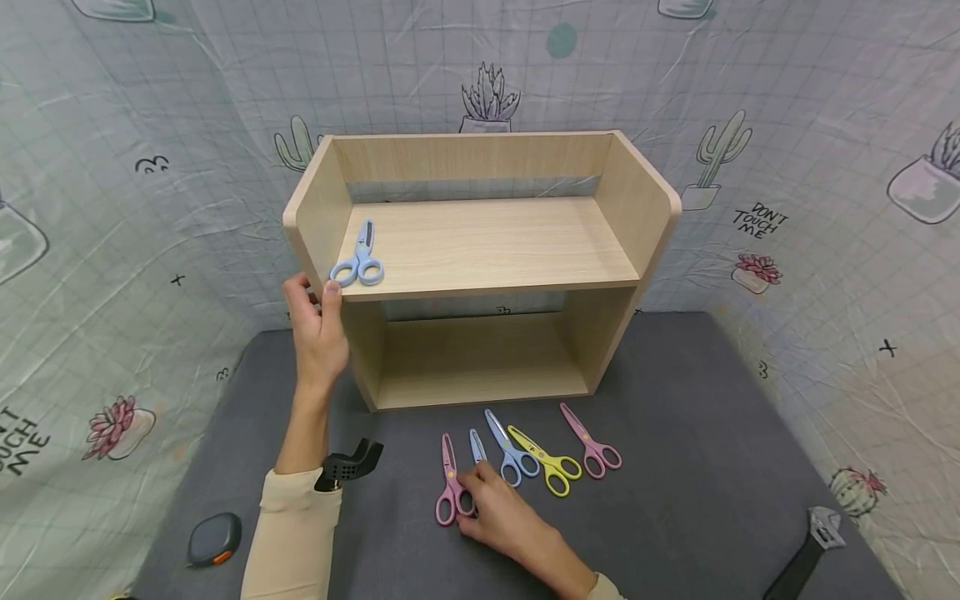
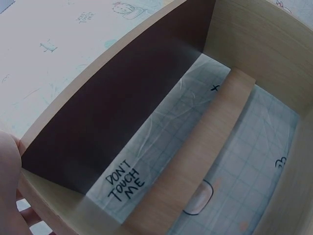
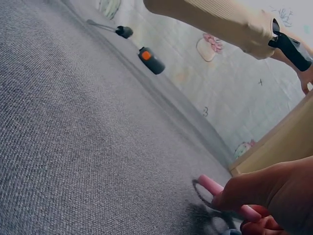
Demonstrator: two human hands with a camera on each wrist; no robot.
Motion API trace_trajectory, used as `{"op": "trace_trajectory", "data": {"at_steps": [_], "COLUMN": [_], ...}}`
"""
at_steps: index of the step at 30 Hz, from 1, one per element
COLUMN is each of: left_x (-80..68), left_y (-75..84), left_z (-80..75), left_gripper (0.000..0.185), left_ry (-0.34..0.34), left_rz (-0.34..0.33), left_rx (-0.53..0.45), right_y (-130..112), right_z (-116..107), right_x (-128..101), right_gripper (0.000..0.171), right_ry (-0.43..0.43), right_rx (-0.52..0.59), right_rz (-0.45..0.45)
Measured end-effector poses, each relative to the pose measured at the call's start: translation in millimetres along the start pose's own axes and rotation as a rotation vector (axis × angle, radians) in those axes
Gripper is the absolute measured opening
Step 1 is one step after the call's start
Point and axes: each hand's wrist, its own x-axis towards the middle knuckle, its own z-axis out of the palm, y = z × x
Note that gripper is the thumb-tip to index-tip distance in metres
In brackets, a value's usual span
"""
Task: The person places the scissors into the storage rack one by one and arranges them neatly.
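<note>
My left hand [image 1: 318, 337] grips the left side panel of a light wooden two-tier shelf [image 1: 487, 242], thumb at its front edge. Blue scissors [image 1: 363, 254] lie on the upper board beside that thumb. Down on the grey table, my right hand [image 1: 506, 517] pinches the handle of pink scissors [image 1: 449, 467]; in the right wrist view the thumb lies against the pink handle [image 3: 210, 184]. Partly hidden under the right hand are small blue scissors [image 1: 477, 446]. To their right lie larger blue scissors [image 1: 504, 439], yellow scissors [image 1: 543, 454] and another pink pair [image 1: 588, 437].
A dark tape measure [image 1: 214, 539] with an orange button lies at the table's left. An adjustable wrench [image 1: 808, 550] is near the right edge. Patterned cloth [image 1: 187, 217] surrounds the table behind and at both sides. The shelf's lower compartment [image 1: 480, 358] faces me.
</note>
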Motion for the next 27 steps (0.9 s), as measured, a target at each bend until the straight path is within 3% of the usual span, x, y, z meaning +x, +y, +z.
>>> {"op": "trace_trajectory", "data": {"at_steps": [12, 21, 27], "left_x": [1.1, 4.9, 8.0], "left_y": [-3.7, -22.3, -34.6], "left_z": [0.6, 1.0, -0.3], "left_gripper": [0.041, 0.041, 0.041], "left_ry": [-0.001, 0.005, 0.013], "left_rz": [-0.003, -0.016, -0.012], "left_rx": [-0.004, 0.016, 0.015], "right_y": [3.9, 7.6, 9.2], "right_z": [-1.2, 0.2, -4.2], "right_x": [1.2, -0.1, 2.3], "right_gripper": [0.036, 0.036, 0.037], "right_ry": [0.024, 0.04, 0.131], "right_rx": [-0.02, 0.044, 0.046], "right_rz": [-0.053, -0.047, -0.106]}}
